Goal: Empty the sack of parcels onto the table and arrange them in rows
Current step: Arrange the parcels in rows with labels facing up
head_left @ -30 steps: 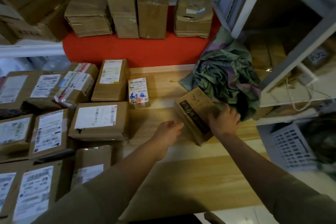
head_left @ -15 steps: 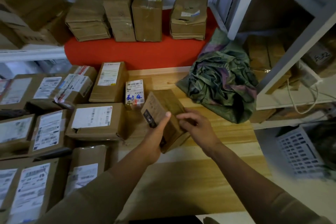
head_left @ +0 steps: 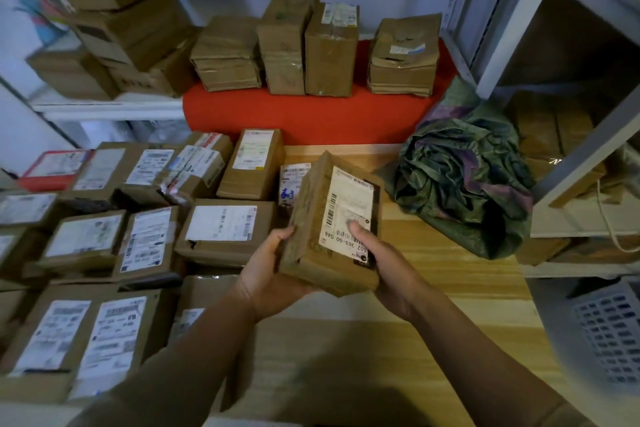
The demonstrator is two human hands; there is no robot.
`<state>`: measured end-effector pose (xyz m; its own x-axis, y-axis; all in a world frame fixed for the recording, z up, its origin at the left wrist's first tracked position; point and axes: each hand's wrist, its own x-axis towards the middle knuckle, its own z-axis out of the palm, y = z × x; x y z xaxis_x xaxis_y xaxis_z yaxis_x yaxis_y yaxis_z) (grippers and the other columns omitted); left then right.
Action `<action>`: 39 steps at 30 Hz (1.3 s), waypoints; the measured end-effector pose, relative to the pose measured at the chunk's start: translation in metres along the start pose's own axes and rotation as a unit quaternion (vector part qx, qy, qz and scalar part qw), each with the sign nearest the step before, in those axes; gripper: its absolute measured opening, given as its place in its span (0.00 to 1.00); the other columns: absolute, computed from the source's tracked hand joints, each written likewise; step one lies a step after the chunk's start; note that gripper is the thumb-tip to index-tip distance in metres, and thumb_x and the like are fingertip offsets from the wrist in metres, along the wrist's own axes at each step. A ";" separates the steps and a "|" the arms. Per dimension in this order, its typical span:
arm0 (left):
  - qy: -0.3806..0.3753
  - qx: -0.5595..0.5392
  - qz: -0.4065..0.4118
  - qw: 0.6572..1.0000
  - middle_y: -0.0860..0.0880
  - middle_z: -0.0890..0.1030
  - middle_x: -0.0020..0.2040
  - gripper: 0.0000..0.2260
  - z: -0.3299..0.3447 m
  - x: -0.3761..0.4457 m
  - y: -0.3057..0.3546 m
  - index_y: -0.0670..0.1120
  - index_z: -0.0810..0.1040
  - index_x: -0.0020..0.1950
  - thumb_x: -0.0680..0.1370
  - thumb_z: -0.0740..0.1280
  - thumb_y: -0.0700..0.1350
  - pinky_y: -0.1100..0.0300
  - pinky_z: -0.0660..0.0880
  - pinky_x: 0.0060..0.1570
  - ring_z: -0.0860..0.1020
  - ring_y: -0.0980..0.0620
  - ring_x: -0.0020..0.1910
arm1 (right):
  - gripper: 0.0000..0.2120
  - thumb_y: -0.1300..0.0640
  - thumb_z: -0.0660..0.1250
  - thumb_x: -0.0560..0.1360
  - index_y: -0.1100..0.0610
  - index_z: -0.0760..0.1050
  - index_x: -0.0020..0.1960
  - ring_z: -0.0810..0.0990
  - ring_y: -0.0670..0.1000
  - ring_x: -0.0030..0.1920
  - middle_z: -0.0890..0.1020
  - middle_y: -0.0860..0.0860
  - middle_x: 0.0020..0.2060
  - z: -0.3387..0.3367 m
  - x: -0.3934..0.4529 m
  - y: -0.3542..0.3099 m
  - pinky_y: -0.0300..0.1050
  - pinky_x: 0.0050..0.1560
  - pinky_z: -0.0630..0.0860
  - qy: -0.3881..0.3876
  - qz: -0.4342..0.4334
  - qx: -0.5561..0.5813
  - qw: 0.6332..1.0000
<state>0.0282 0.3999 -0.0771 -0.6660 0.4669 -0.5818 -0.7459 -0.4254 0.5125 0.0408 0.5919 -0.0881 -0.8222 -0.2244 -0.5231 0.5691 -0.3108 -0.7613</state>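
**One parcel in hand, rows building on the left**

We hold one brown parcel (head_left: 332,222) above the wooden table (head_left: 433,288), label side up. Our left hand (head_left: 273,274) cups its lower left corner from beneath, fingers wrapped along the side; our right hand (head_left: 384,260) grips the lower right edge, thumb pressed on the white label. One crumpled green sack (head_left: 464,187) lies on the table to the right, apart from the parcel. To the left, labelled parcels lie in rows (head_left: 145,239); we count at least a dozen, though the far left blurs. Behind them, four parcel stacks (head_left: 311,48) stand on one red surface (head_left: 304,118).
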 end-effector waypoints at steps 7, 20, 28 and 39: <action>0.172 0.143 0.097 0.970 0.42 0.83 0.59 0.14 -0.031 -0.022 0.009 0.44 0.79 0.63 0.79 0.66 0.46 0.49 0.82 0.50 0.83 0.46 0.57 | 0.26 0.49 0.69 0.75 0.52 0.71 0.71 0.82 0.57 0.62 0.83 0.55 0.62 0.021 -0.005 0.019 0.61 0.64 0.76 -0.008 -0.059 0.043 0.997; 0.247 0.546 0.185 0.779 0.52 0.82 0.44 0.05 -0.100 -0.102 -0.006 0.48 0.80 0.45 0.79 0.66 0.42 0.60 0.76 0.47 0.80 0.55 0.44 | 0.22 0.47 0.73 0.72 0.50 0.77 0.65 0.85 0.60 0.56 0.86 0.55 0.55 0.043 -0.032 0.097 0.64 0.58 0.80 0.104 0.079 -0.037 0.991; 0.185 0.670 0.047 0.718 0.46 0.79 0.63 0.12 -0.137 -0.127 -0.038 0.47 0.78 0.63 0.81 0.63 0.45 0.56 0.72 0.66 0.77 0.48 0.63 | 0.28 0.45 0.68 0.77 0.55 0.68 0.73 0.74 0.62 0.64 0.77 0.57 0.65 0.089 -0.035 0.130 0.60 0.56 0.71 0.231 0.137 -0.203 0.942; 0.171 0.667 0.032 0.724 0.43 0.69 0.74 0.18 -0.160 -0.142 -0.058 0.45 0.70 0.73 0.84 0.58 0.45 0.51 0.68 0.70 0.68 0.44 0.72 | 0.22 0.49 0.67 0.79 0.56 0.71 0.70 0.74 0.61 0.62 0.76 0.57 0.64 0.119 -0.049 0.144 0.61 0.58 0.75 0.234 0.127 -0.215 0.940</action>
